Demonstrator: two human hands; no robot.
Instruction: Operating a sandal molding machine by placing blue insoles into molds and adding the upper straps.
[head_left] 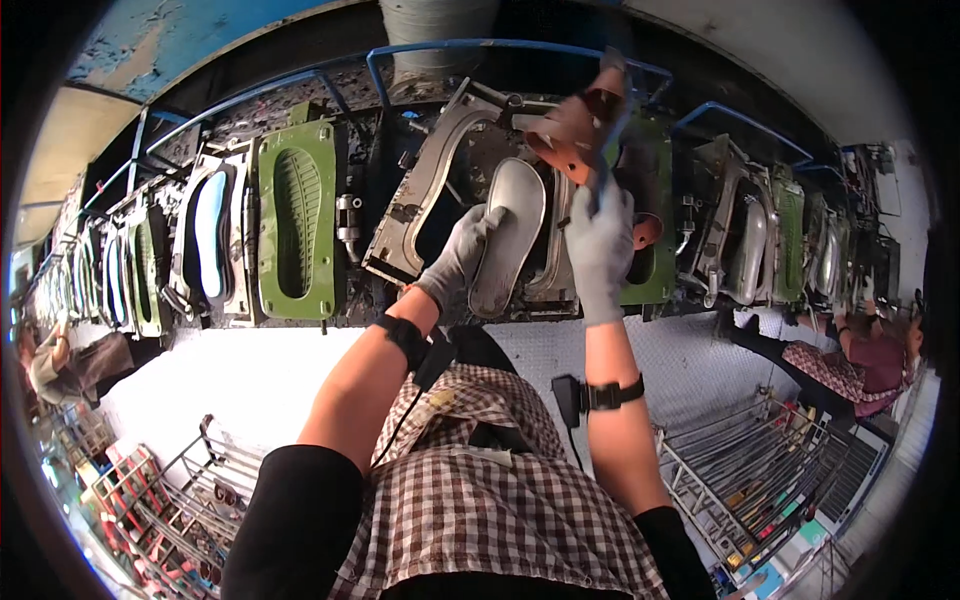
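Note:
My left hand [462,252], in a grey glove, pinches the edge of a grey sole-shaped piece [513,235] with the thumb on its top. The piece lies tilted in front of an open metal mould frame [425,190]. My right hand [602,240], also gloved, is raised over the right side of this mould with its fingers closed. A brown sandal upper [568,138] with straps and holes hangs at those fingers, smeared by motion. Beside it runs a blurred blue strip whose kind I cannot make out. Another brown piece [648,231] shows behind my right hand, against a green mould half [652,275].
Left of me stand a green mould half [297,220] and a mould with a light-blue sole [212,235]. More moulds [750,235] line the bench on the right. Blue rails [500,44] run behind. Wire racks [740,480] stand low on both sides; other people work at each end.

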